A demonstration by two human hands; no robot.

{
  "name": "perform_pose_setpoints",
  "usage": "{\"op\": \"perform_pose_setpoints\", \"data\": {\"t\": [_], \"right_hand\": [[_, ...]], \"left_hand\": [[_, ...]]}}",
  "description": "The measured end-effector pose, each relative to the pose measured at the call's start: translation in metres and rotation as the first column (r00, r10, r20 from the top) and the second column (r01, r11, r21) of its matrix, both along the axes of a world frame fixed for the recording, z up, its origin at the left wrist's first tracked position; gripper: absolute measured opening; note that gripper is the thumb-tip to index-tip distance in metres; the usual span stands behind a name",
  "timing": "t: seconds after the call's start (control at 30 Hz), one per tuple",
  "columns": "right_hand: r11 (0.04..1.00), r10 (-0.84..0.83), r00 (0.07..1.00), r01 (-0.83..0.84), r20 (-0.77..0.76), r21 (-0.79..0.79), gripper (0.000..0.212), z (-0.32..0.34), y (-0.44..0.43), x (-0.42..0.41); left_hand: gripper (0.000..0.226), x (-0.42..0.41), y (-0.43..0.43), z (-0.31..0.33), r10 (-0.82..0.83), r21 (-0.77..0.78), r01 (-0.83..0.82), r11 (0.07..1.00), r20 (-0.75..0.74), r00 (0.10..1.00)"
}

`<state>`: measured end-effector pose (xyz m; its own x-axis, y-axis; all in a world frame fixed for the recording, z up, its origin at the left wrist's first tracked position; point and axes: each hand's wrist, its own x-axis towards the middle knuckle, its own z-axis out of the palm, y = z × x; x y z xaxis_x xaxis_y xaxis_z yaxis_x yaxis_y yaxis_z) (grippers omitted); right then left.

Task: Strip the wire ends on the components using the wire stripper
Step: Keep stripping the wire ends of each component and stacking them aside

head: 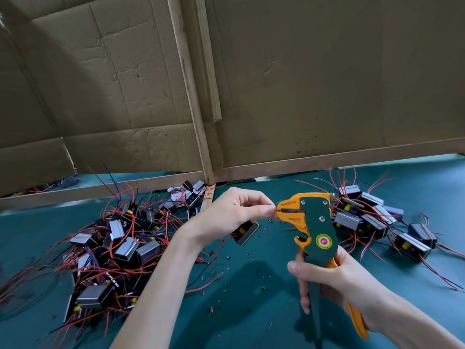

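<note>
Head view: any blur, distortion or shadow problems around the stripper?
Head view: wire stripper and left hand sharp; wooden rail at left edge smeared; wide-angle bends the rails; soft shadow on the green mat, no glare.

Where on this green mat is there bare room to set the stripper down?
Best: the mat near you, between the left pile and right pile of components, bare except insulation scraps. Both piles are crowded, red wires trailing outward.
</note>
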<state>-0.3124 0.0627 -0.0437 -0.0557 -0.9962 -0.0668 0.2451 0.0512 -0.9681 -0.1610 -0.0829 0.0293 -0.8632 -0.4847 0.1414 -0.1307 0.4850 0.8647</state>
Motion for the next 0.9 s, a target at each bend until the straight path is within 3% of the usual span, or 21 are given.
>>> {"op": "perform_pose_setpoints", "data": {"t": [0.17, 0.27, 0.37, 0.53, 0.7, 0.9], "right_hand": [[0.982, -0.185, 0.982, 0.184, -0.040, -0.032, 0.047, -0.011, -0.002, 0.014], [0.993, -0.105, 0.994, 0.107, 0.044, -0.050, 0.040, -0.013, -0.003, 0.014], [0.992, 0.011, 0.977, 0.016, 0.212, -0.127, 0.041, -0.006, -0.006, 0.006], [0.980, -0.075, 0.966, 0.117, 0.248, -0.159, 0.019, 0.000, -0.007, -0.008], [0.988, -0.054, 0.972, 0.085, 0.227, -0.129, 0.017, 0.000, -0.008, -0.009], [0.994, 0.050, 0.986, -0.033, 0.158, -0.106, 0.044, -0.003, -0.005, -0.009]], "left_hand": [[0.015, 0.000, -0.001, -0.002, 0.029, -0.006, -0.029, 1.000, 0.053, 0.998], [0.014, 0.000, -0.003, -0.006, 0.048, -0.012, -0.048, 0.999, 0.062, 0.997], [0.010, 0.004, -0.008, -0.005, 0.095, 0.022, -0.094, 0.995, -0.020, 0.995], [0.015, 0.002, -0.013, -0.005, 0.222, 0.040, -0.220, 0.975, -0.254, 0.941], [0.011, -0.001, -0.009, -0.004, 0.187, 0.124, -0.154, 0.980, -0.334, 0.924], [0.005, -0.003, 0.000, 0.000, 0.140, 0.124, -0.111, 0.986, -0.259, 0.956]]}}
